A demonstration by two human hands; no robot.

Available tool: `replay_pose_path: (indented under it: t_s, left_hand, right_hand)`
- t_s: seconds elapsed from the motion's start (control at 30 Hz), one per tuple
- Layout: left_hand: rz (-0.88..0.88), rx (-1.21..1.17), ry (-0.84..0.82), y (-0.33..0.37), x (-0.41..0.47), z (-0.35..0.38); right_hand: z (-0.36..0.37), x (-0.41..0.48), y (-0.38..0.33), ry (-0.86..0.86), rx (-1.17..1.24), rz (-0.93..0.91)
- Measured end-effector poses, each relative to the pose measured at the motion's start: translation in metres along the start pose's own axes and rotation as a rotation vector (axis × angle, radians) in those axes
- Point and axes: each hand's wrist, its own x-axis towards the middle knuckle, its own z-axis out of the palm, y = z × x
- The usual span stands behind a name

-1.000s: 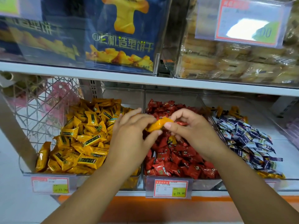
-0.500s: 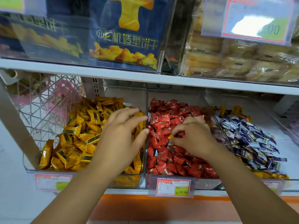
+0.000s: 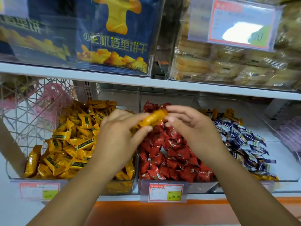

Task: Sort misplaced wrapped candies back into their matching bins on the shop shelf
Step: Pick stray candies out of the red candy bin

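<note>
Head view: the left hand pinches the lower-left end of a yellow wrapped candy between fingers and thumb, while the right hand has loosely spread fingertips at the other end; blur hides whether they grip. The candy sits in the air over the back of the red candies — long axis slanting, upper end pointing right. Left lie the yellow candies, partly hidden by the left hand; right lie the purple-and-white candies.
</note>
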Motion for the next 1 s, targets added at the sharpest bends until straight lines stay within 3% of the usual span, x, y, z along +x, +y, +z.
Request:
replay_pose_path:
  t_s: [0.07, 0.17, 0.27, 0.4, 0.47, 0.6, 0.73, 1.0]
  left_hand:
    - [-0.128, 0.093, 0.089, -0.011, 0.005, -0.014]
    - [-0.263, 0.401, 0.017, -0.035, 0.007, -0.027]
    - [-0.194, 0.299, -0.144, -0.032, -0.001, -0.028]
    - [0.021, 0.172, -0.382, -0.019, -0.016, -0.012]
    - [0.016, 0.135, -0.434, -0.023, -0.022, -0.006]
    - [-0.028, 0.058, -0.465, -0.028, -0.026, -0.008]
    - [-0.038, 0.025, -0.478, -0.027, -0.025, -0.007]
    - [-0.065, -0.02, -0.476, -0.026, -0.03, -0.005]
  right_hand:
    - [-0.003, 0.005, 0.008, -0.043, -0.226, -0.003]
    - [0.009, 0.003, 0.02, -0.359, -0.634, -0.083]
    - [0.028, 0.004, 0.036, -0.568, -0.879, -0.106]
    - [0.015, 0.024, 0.046, -0.324, -1.088, -0.015]
    - [0.0, 0.031, 0.047, -0.249, -1.171, 0.049]
    - [-0.012, 0.023, 0.042, -0.261, -1.144, 0.051]
    - [-0.002, 0.012, 0.023, -0.191, -0.888, -0.21]
    - [0.009, 0.017, 0.045, -0.534, -0.972, 0.028]
